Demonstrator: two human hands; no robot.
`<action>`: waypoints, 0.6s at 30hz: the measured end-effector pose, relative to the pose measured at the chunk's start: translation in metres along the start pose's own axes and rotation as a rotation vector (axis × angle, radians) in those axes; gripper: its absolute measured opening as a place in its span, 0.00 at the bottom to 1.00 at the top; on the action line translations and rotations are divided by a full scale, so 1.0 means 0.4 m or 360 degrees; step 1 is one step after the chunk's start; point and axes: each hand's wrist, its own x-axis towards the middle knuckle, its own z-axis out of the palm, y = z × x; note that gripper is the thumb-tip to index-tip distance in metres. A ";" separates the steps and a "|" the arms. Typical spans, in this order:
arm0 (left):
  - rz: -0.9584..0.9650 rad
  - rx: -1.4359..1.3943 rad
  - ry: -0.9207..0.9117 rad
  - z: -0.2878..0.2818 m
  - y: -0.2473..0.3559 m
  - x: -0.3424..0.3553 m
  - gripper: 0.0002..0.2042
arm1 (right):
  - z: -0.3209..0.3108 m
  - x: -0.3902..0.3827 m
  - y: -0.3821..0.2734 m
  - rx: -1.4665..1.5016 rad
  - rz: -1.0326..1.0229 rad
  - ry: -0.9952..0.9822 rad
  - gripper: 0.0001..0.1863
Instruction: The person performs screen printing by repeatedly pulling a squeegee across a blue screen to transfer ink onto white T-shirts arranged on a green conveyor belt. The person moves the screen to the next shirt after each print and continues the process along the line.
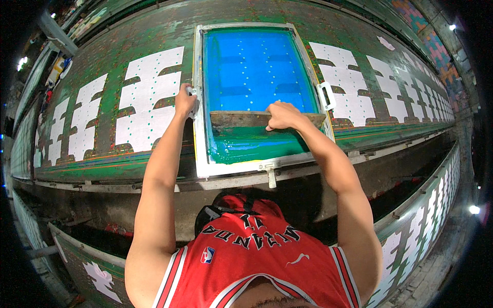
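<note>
A silk-screen frame (201, 167) with a pale rim and blue mesh (257, 72) lies flat on the long green table in front of me. Rows of small light dots run through the mesh. My left hand (185, 101) is closed around the handle on the frame's left side. Inside the frame, my right hand (285, 115) grips the top edge of a wooden squeegee (233, 119), which spans most of the frame's width. Green ink (257, 148) pools on the near side of the squeegee; its lower edge is hidden. The white handle (325, 96) on the right side is untouched.
White cut pieces with notched sides lie along the table: dotted ones (150, 97) on the left, more (345, 84) on the right. A metal rail (359, 155) edges the table's near side. Another table (411, 226) with similar pieces stands behind me on the right.
</note>
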 end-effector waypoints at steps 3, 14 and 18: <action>0.0000 0.0005 0.0009 -0.001 0.008 -0.003 0.25 | 0.015 0.013 -0.025 -0.0011 -0.0043 -0.0087 0.26; -0.0005 0.0076 0.0002 -0.004 0.014 -0.008 0.25 | 0.061 0.006 -0.048 0.0061 -0.0113 -0.0212 0.23; -0.0018 0.0046 -0.0020 -0.003 0.011 -0.006 0.25 | 0.067 0.011 -0.054 0.0039 -0.0125 -0.0220 0.22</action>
